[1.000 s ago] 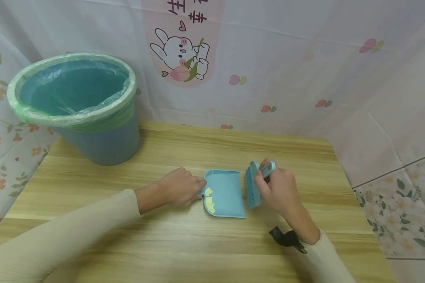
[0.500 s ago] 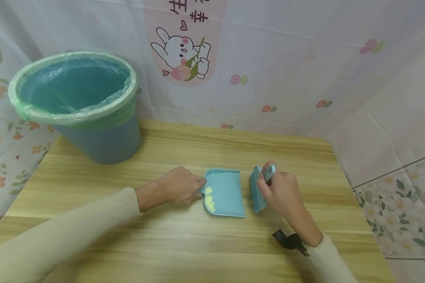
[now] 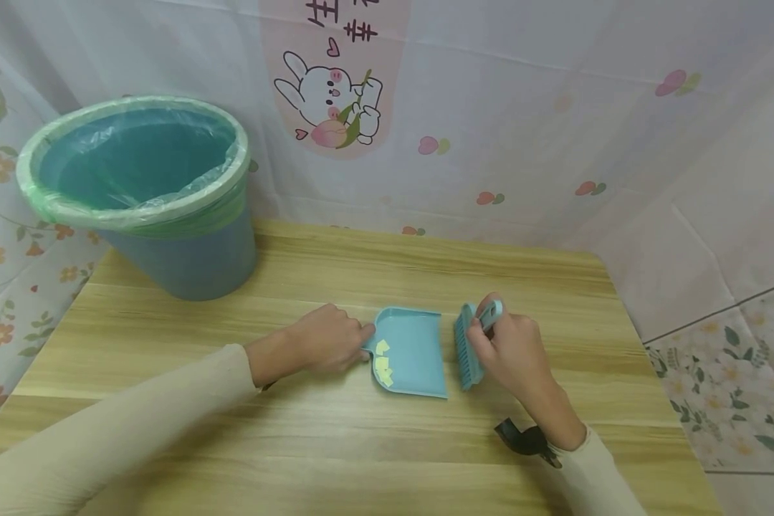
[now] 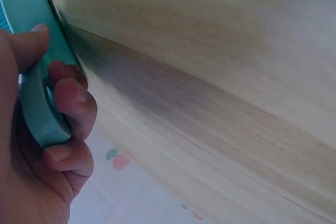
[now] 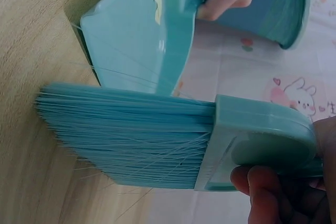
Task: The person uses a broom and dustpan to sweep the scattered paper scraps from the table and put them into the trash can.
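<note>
A light blue dustpan [image 3: 413, 351] lies on the table, its open edge facing right. Several small pale yellow scraps [image 3: 383, 364] sit inside it along the handle end. My left hand [image 3: 327, 338] grips the dustpan's short handle; the left wrist view shows thumb and fingers curled around that teal handle [image 4: 44, 108]. Just off the open edge, my right hand [image 3: 509, 347] holds a blue hand brush [image 3: 467, 351] by its handle. In the right wrist view the bristles [image 5: 126, 135] reach down to the wood, with a narrow gap between brush and dustpan in the head view.
A blue bin [image 3: 193, 261] with a clear liner stands at the table's back left. Behind the wooden table [image 3: 297, 459] hangs a white printed curtain [image 3: 509, 107]. A black strap [image 3: 522, 438] hangs at the right wrist.
My right hand moved the brush slightly right and toward me, away from the dustpan's edge, then stayed nearly still. The left hand, dustpan and scraps have hardly shifted.
</note>
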Tool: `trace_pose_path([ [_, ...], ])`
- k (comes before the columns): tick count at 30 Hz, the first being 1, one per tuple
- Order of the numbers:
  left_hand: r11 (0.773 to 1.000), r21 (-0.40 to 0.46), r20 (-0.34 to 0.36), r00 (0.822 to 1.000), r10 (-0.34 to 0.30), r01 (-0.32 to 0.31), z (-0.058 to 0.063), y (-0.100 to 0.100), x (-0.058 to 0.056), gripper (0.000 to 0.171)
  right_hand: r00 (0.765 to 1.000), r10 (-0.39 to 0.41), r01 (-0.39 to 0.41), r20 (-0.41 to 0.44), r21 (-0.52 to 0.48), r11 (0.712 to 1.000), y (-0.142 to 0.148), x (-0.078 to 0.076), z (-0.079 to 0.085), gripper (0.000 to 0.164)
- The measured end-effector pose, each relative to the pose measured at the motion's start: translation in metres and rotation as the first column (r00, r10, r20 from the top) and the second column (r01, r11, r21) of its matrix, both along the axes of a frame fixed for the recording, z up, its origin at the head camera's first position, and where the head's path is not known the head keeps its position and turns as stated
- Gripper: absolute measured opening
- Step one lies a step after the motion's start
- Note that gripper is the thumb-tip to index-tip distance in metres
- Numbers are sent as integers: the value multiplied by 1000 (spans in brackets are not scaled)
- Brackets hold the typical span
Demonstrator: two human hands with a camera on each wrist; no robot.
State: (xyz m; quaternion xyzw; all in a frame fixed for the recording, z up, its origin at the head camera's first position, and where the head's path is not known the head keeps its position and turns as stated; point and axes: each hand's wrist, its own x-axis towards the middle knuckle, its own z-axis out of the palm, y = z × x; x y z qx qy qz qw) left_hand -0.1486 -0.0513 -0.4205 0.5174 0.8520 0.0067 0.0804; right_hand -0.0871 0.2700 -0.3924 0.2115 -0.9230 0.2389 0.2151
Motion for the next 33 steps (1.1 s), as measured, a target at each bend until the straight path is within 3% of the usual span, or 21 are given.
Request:
trace_pose_path([
  [7,1000,19,-20,1000,-5,5,0,-1,-1,35,1000,10,-11,-21,-16,1000,1,0,-1,6],
  [12,1000,24,-7,1000,16,-16,7,-4,-4,35,1000,10,-11,-23,-24,1000,2,0,0,5],
  [21,998,25,-30,998,52,-51,29,-13,-9,34,1000,-2,2,-9,-16,1000,2,0,1,6],
  [33,985,149,-58,994,92,-83,65,-39,-14,32,1000,5,-6,-24,-34,999,0,1,2,3],
])
